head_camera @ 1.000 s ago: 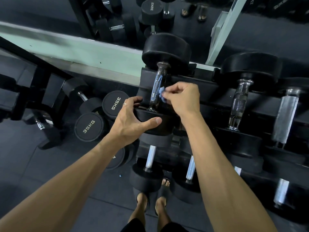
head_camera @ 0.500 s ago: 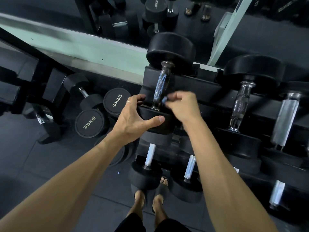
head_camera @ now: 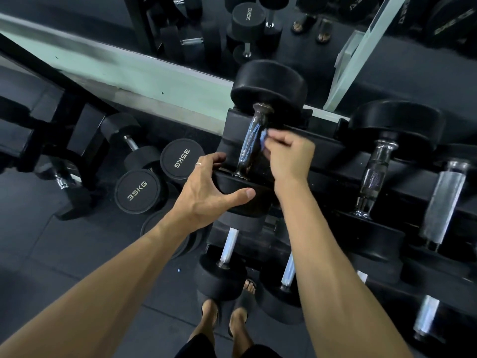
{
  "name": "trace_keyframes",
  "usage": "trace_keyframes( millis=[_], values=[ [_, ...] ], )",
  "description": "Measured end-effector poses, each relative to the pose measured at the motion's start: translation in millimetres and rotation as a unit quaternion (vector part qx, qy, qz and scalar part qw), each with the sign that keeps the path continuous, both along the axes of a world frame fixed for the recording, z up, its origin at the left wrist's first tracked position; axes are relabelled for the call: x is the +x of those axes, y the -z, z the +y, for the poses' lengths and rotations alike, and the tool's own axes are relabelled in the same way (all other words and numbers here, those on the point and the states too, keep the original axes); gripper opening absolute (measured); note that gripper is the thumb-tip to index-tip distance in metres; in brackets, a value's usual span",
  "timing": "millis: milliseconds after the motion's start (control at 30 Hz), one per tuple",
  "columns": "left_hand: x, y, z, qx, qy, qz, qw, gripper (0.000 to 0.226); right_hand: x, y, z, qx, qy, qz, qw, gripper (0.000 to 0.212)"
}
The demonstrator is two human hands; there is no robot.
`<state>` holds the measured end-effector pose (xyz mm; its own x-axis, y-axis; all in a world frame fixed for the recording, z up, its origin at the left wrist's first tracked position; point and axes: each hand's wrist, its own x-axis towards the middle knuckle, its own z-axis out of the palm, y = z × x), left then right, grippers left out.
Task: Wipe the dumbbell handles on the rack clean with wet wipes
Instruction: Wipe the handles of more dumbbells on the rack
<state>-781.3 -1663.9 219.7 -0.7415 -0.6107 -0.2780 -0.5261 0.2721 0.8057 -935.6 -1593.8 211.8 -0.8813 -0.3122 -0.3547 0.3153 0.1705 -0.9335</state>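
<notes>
dumbbell (head_camera: pixel 254 140) on rack (head_camera: pixel 322 148) | floor dumbbells (head_camera: pixel 154 177) left of rack

Person seen from above: both forearms bare, no sleeves visible. Left hand (head_camera: pixel 206 192) bears a thin silver-coloured ring (head_camera: pixel 198 163) on one finger; right hand (head_camera: pixel 290 157) bare. Below the hands, black open-toed sandals (head_camera: pixel 247 295) and dark shorts (head_camera: pixel 198 346).

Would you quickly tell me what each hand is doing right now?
Left hand: grips the near head of the dumbbell.
Right hand: pinches the wet wipe against the dumbbell handle.
</notes>
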Motion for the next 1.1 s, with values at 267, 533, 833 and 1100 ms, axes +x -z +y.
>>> trace_keyframes(
  millis=[267,533,833,1100],
  values=[
    [-0.7,-1.4,1.5,-0.007,0.0,-0.003,1.0,0.111,9.4,-7.2,10.9,-0.078,-0.008,-0.137,0.987,0.029],
    [-0.4,-0.7,1.0,-0.005,0.004,-0.002,1.0,0.113,-6.0,-13.0,5.0,-0.141,-0.001,-0.236,0.962,0.033],
    [0.4,-0.1,1.4,0.008,0.006,0.001,1.0,0.113,-6.0,-18.7,2.4,-0.15,-0.055,-0.231,0.96,0.067],
    [-0.8,-1.1,1.8,0.006,0.005,0.002,1.0,0.114,1.0,-19.4,22.4,-0.023,-0.183,-0.182,0.966,0.101]
  ],
)
